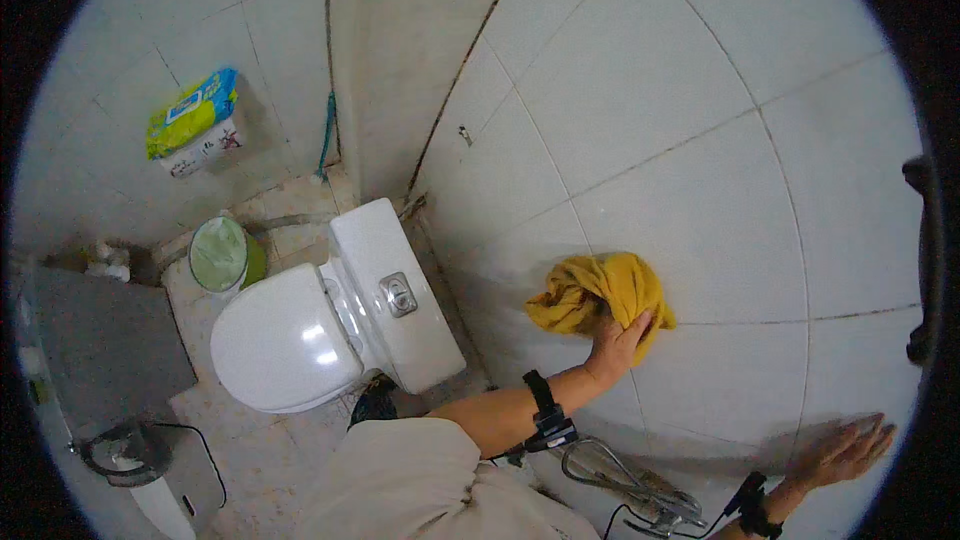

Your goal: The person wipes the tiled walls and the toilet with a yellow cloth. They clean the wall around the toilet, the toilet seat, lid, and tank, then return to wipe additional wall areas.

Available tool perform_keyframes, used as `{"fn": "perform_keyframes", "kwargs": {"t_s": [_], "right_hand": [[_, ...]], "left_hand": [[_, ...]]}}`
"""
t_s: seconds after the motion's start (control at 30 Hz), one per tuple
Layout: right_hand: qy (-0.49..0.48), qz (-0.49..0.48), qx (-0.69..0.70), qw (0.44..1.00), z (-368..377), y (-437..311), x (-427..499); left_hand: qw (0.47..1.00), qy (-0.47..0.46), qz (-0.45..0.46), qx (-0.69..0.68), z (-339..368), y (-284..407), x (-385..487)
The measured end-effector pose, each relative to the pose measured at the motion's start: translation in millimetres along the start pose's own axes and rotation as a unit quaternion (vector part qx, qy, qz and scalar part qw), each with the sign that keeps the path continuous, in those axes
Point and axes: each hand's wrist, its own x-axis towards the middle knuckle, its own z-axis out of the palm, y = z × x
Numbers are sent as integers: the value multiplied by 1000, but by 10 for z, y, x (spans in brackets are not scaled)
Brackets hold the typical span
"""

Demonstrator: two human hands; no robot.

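My left hand (619, 349) grips a crumpled yellow cloth (607, 300) and holds it against the white tiled wall (697, 240). Its fingertips are hidden in the folds, while the thumb lies over the cloth's right side. Lower right, near the rim of the view, my right hand (844, 450) is spread at the tiles with nothing in it; whether the whole palm touches them cannot be told. Both wrists wear black straps. A metal shower hose and fittings (637, 487) lie below, between my two forearms.
A white toilet with its lid (285, 337) down stands left, beside a lined green bin (219, 255). A wipes pack (196, 112) sits on a tissue box (202, 150) on the left wall. A small hook (465, 135) projects from the tiles. A grey panel (112, 330) stands far left.
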Motion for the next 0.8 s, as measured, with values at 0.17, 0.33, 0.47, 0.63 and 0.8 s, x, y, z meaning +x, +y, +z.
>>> {"fn": "perform_keyframes", "kwargs": {"t_s": [0.17,0.33,0.47,0.63,0.8], "right_hand": [[45,134,317,938,791,-465,-253],[-255,206,611,720,296,-1625,-1181],[-333,618,708,75,-370,-2142,-1833],[-207,496,840,-75,-907,-2139,-2156],[-284,571,770,-25,-1145,-2299,-2401]], "left_hand": [[973,-177,-127,-76,49,264,35],[953,-241,-154,-100,201,580,-494],[960,-271,-40,49,307,567,-1102],[909,-241,66,334,254,373,-1494],[930,-215,-228,193,176,434,-1754]]}}
